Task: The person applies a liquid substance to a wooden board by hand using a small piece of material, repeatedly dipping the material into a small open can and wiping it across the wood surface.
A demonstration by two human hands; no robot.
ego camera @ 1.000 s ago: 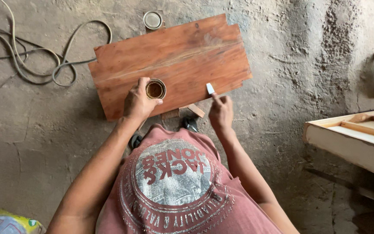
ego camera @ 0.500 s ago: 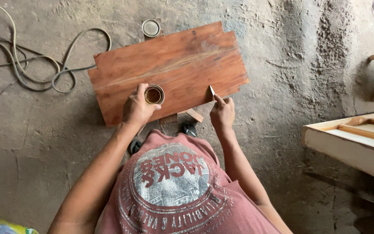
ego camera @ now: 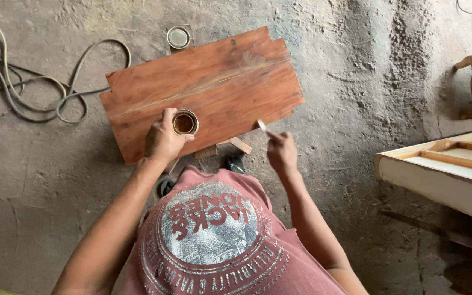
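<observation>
Gripping can [ego camera: 184, 122] — brush [ego camera: 261, 125] drawn back.

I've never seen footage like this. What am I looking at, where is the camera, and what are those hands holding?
There is no machine here: a person is working with bare hands. The single camera sits on the person's head and looks straight down, so you see their reddish shirt at the bottom and both arms reaching forward.

The left hand grips a small open tin of brown liquid, resting on a reddish wooden board. The right hand holds a small brush near the board's lower edge.

The board is propped just above a rough concrete floor. Behind it lies a round lid; to the left, a coiled cable. On the right stands a pale wooden frame.
</observation>
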